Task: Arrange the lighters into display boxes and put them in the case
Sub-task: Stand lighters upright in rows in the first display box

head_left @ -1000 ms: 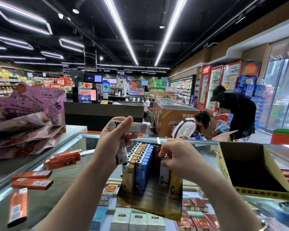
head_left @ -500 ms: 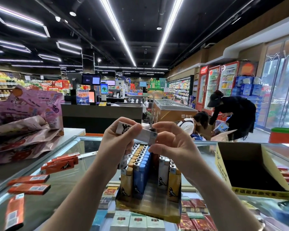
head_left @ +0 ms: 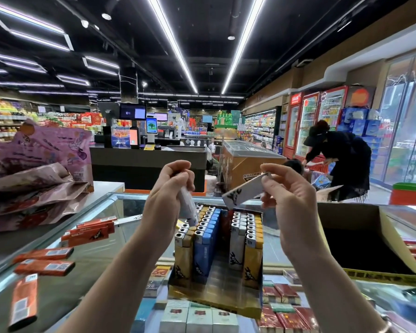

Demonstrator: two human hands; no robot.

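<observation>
left hand (head_left: 168, 188) raised, fingers curled, gripping | right hand (head_left: 291, 188) raised, fingertips pinching | forearms bare

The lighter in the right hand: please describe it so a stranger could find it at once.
Above the display box of upright lighters on the glass counter, the right hand pinches a white lighter. Only it lies tilted in the air, showing a black animal print.

On the counter (head_left: 101, 260), the display box (head_left: 216, 292) sits centre; loose lighters (head_left: 43, 266) at nine o'clock, empty box (head_left: 394, 239) at three.
</observation>
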